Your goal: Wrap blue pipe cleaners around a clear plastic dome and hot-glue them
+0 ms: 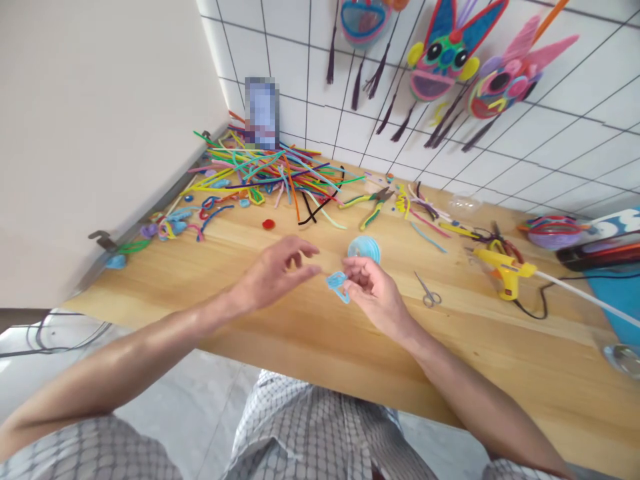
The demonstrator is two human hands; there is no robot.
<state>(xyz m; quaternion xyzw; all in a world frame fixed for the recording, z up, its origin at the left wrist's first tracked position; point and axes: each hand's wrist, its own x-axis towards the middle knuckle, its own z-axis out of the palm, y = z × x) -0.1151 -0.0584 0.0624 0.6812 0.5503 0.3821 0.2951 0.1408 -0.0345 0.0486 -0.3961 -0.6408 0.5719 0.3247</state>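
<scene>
A white tiled wall (313, 87), with colourful mask-like decorations (443, 63) hanging on it, stands behind a wooden counter (280, 327). At the counter's left end lie curled pieces (175, 225) in blue, yellow and pink, then a heap of long fuzzy stems (285, 170), with a small red disc (269, 225) in front. The left hand (280, 270) hovers near the middle, its fingers parted and holding nothing visible. Just beside it, above the counter, is a light blue bent piece (338, 283), pinched between the thumb and fingers of the right hand (373, 287). Beyond that hand sits a round blue object (367, 249), partly covered by it; then come pliers (382, 195), scissors (425, 291) and a yellow glue gun (507, 267). As I judge it, the bending is well along: the piece already has loops, but it is joined to nothing visible; whether its shape is finished, I cannot tell.
</scene>
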